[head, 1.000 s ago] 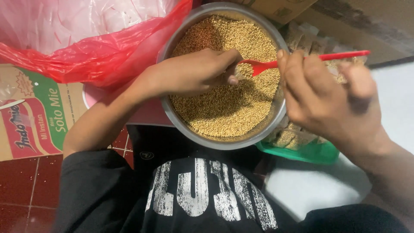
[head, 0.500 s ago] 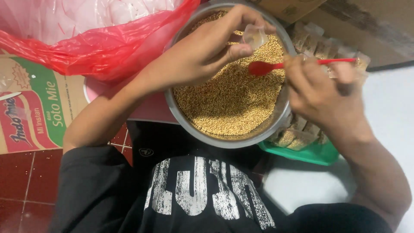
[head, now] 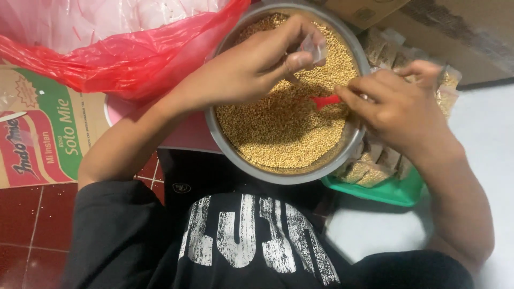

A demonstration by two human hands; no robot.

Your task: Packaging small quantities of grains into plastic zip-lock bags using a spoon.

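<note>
A round metal bowl [head: 230, 152] full of small yellow-brown grains [head: 278, 128] sits in front of me. Over its far side my left hand [head: 251, 67] pinches a small clear plastic pouch [head: 313, 48] between thumb and fingers. My right hand [head: 399, 107] comes in from the right rim and grips a red plastic spoon [head: 326, 100], whose bowl end dips into the grains just below the pouch. Most of the spoon's handle is hidden in my fingers.
A green tray [head: 396, 190] with several small filled grain packets [head: 375, 168] stands under the bowl's right side. A red plastic bag [head: 123, 51] lies at upper left, a printed cardboard box [head: 43, 128] at left, brown cardboard [head: 444, 32] at upper right, red floor tiles [head: 27, 225] below.
My left hand rose from the grains to the bowl's far side with the clear pouch. My right hand shifted left, bringing the red spoon down into the grains.
</note>
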